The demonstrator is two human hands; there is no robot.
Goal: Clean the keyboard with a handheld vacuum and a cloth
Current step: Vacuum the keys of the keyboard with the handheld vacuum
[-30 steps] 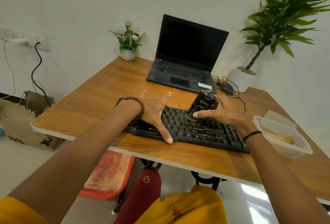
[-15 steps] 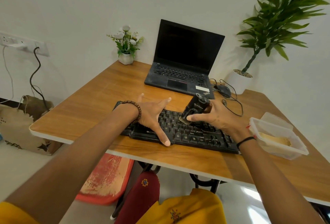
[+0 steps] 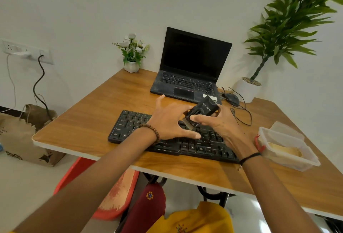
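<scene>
So this is the vacuum pass, partway through by the look of it. The cloth wipe hasn't started, since neither hand has a cloth.

The keyboard sits near the front edge of the wooden table, in front of the open laptop. It's a flat black plastic slab with low matte keys and tight gaps between them, exactly where crumbs hide.

The left hand lies flat on the middle of the keys with its fingers straight and fanned wide. It grips nothing and just pins the board down.

The right hand is wrapped around the handheld vacuum, thumb across the front and the other fingers curled behind it. The vacuum is a stubby black box shape, tilted nose-down. Its brush head has short pale bristles and sits at key level, right beside the left hand's fingers (I can't tell if the bristles are actually touching the keys).

My guess for the next move is to drag the bristles along the rows with light pressure so they flick into the gaps. The left hand would have to shift out of the way, because it's covering a good patch of keys.

Over on the right there's a clear plastic tub with something soft and pale yellow inside. That might be the cloth, but I can't say for sure.
</scene>
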